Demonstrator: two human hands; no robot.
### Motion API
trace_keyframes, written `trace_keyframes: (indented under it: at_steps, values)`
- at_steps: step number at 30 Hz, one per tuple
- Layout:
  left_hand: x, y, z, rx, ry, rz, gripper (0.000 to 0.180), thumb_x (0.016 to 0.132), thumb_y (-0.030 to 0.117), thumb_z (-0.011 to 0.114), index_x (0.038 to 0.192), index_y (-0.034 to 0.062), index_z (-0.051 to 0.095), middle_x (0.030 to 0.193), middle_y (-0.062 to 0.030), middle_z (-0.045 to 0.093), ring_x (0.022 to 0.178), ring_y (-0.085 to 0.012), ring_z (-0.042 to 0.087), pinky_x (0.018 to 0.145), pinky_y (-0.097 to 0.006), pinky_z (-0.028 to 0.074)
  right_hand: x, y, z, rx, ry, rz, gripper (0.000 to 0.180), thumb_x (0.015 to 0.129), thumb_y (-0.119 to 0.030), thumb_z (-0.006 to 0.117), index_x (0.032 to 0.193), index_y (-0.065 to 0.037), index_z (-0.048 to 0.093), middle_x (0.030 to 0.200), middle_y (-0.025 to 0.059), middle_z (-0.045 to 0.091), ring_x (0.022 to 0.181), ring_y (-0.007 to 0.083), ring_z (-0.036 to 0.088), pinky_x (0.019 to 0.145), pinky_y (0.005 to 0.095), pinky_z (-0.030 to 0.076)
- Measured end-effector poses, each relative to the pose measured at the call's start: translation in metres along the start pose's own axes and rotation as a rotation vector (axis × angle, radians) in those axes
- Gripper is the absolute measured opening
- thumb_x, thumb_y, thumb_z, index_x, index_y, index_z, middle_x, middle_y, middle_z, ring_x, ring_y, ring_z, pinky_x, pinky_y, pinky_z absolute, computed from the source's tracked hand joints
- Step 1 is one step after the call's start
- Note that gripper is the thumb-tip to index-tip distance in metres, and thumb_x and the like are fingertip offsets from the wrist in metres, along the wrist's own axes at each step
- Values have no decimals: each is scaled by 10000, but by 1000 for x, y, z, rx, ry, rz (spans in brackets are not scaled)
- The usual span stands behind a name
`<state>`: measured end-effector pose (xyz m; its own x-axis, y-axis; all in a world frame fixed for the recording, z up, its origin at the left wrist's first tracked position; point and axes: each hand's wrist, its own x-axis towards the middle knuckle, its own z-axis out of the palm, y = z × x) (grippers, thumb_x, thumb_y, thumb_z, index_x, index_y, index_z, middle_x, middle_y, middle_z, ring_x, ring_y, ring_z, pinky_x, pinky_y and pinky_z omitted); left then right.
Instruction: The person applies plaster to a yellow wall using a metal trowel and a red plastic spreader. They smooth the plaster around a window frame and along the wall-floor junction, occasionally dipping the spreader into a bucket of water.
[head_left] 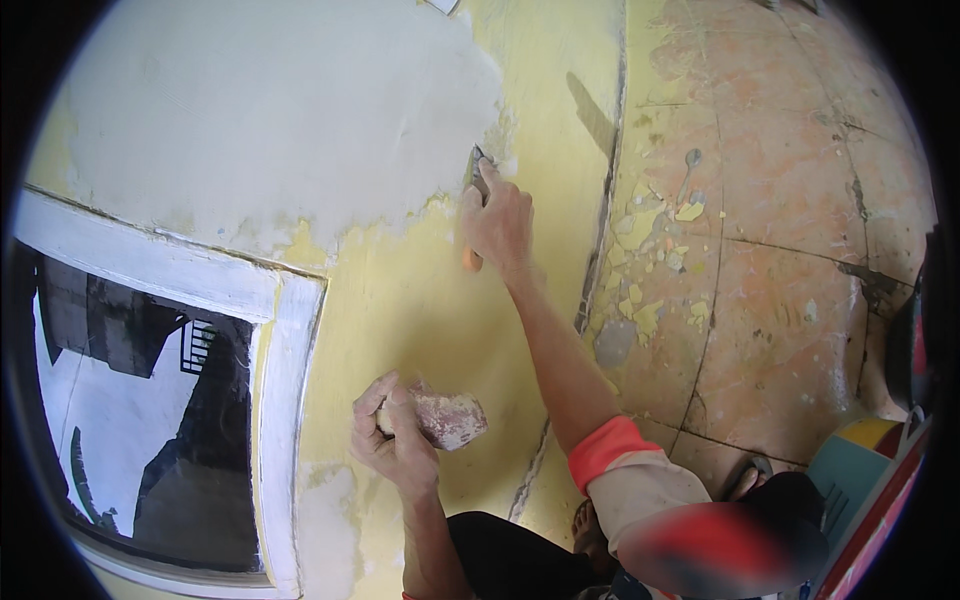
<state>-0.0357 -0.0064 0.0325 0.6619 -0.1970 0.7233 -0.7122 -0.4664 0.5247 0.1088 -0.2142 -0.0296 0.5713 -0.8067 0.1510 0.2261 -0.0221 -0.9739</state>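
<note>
My right hand (500,225) is closed round a scraper with an orange handle (471,259). Its dark blade points up, against the wall at the edge of a large grey-white patch (290,120). Flaking yellow paint (440,290) surrounds that patch. Lower down, my left hand (398,437) grips a reddish block crusted with white (450,418). Whether this is a brick, a stone or something else, I cannot tell. It is held in front of the yellow wall, apart from the scraper.
A white-framed window (290,400) with dark reflecting glass is at the left. Paint flakes (645,310) and a spoon-shaped grey thing (688,172) lie on the cracked tiled floor (780,310) to the right. A teal box-like object (845,485) stands at the lower right.
</note>
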Motion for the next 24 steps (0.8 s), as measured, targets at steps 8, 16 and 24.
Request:
trace_keyframes:
  at_steps: [8,16,24]
  values:
    - [-2,5,3,14,-100,-13,142,999,28,603,1105,-31,676,901,-67,632,733,-104,597,737,-287,555,68,18,-5,-67,50,-38,523,860,-180,576,1313,75,638,1174,299,697,1073,440,693,1023,455,520]
    - [-1,2,9,64,-118,39,133,996,51,631,1081,-36,686,947,-90,673,773,-114,622,754,-297,560,139,51,-31,45,38,34,556,855,-230,579,1365,-16,634,1233,278,686,1149,412,672,1030,469,516]
    - [-4,-4,9,82,-177,11,145,999,65,643,1087,-41,686,991,-107,677,809,-134,645,765,-297,564,140,45,-18,-17,34,-121,572,874,-256,622,1393,-17,618,889,213,737,874,309,723,894,402,542]
